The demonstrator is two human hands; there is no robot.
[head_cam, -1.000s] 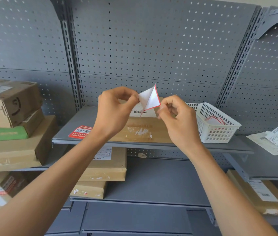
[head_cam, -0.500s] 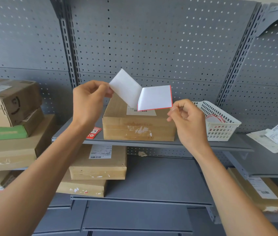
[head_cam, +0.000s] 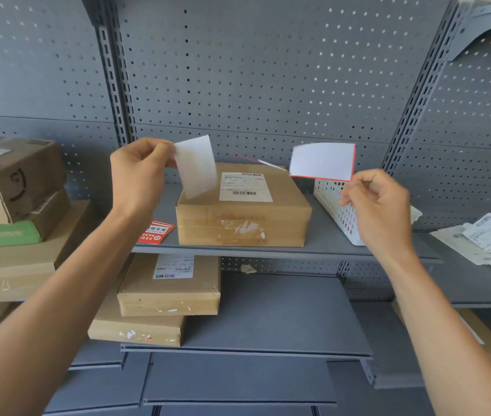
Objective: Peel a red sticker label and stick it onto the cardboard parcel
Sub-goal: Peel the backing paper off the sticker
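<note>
My left hand [head_cam: 139, 175] pinches a white backing paper [head_cam: 197, 165] by its upper left corner, hanging in front of the parcel's left end. My right hand [head_cam: 376, 205] pinches the peeled red sticker label [head_cam: 322, 160] by its lower right corner; I see its white underside with a red edge. The two sheets are fully apart. Between and behind them, the cardboard parcel [head_cam: 244, 219] sits on the grey middle shelf [head_cam: 322, 241], with a white shipping label [head_cam: 245, 187] on its top.
Another red sticker [head_cam: 155, 232] lies on the shelf left of the parcel. A white plastic basket [head_cam: 343, 217] stands right of it, behind my right hand. Stacked cardboard boxes [head_cam: 13, 205] fill the left shelves, two parcels [head_cam: 169, 286] lie below, loose paper labels [head_cam: 490, 238] lie far right.
The sticker and its backing, joined and folded a second ago, opened like a book and have now separated. My left hand moved left with the backing, my right hand moved right with the sticker.
</note>
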